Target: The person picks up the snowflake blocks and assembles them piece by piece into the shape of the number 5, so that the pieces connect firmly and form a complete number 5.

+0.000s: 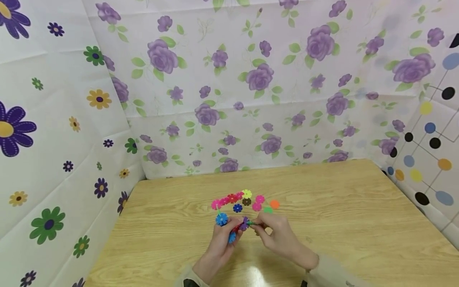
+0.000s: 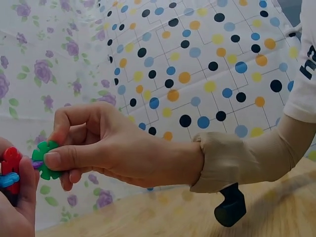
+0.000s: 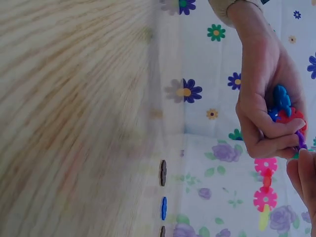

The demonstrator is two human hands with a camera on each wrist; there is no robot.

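My left hand [image 1: 220, 244] grips a cluster of joined notched plastic discs: a blue disc [image 1: 232, 238], a red disc [image 2: 11, 160] and a purple disc [image 1: 244, 224]. Between thumb and index finger, my right hand [image 1: 281, 236] pinches a green disc [image 2: 44, 148], whose edge meets the purple one. Both hands are close together over the table. Beyond the left fingers, a chain of pink, red and yellow discs [image 1: 232, 198] stretches away, raised above the tabletop in the right wrist view. Another blue disc [image 1: 221, 219] shows at the chain's near end.
Loose discs lie on the wooden table [image 1: 172, 223] past the hands: dark blue [image 1: 238, 208], brown [image 1: 246, 202], two pink [image 1: 259, 199], green [image 1: 268, 209] and orange [image 1: 274, 204]. Patterned cloth [image 1: 208, 115] hangs along the table's back and sides.
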